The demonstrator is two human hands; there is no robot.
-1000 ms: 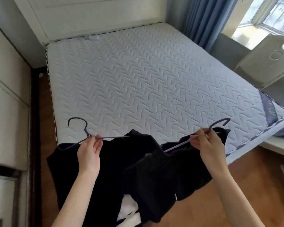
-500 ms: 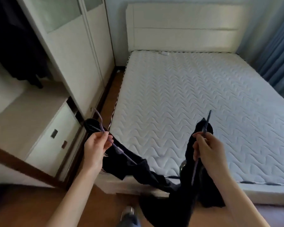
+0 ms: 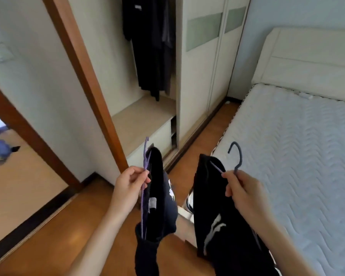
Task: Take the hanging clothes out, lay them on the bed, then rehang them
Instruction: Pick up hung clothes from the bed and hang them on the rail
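Note:
My left hand [image 3: 130, 183] grips a purple hanger [image 3: 144, 188] that carries a dark garment with a white print [image 3: 159, 204]; it hangs over the wooden floor. My right hand [image 3: 241, 190] holds a second purple hanger [image 3: 236, 156] by the neck, with a black garment bearing a white logo [image 3: 219, 220] draped from it beside the bed's corner. The open wardrobe section [image 3: 147, 108] lies ahead, with dark clothes [image 3: 151, 46] hanging inside. The white quilted bed [image 3: 299, 160] is to my right.
A brown door frame [image 3: 84, 76] stands left of the wardrobe, with an open doorway [image 3: 0, 152] further left. Closed sliding wardrobe doors [image 3: 203, 66] run toward the padded headboard [image 3: 311, 56]. A shoe [image 3: 189, 202] shows on the floor between the garments.
The view has swung left from the bed toward the wardrobe. Both garments have come off the mattress edge and now hang apart, one in each hand.

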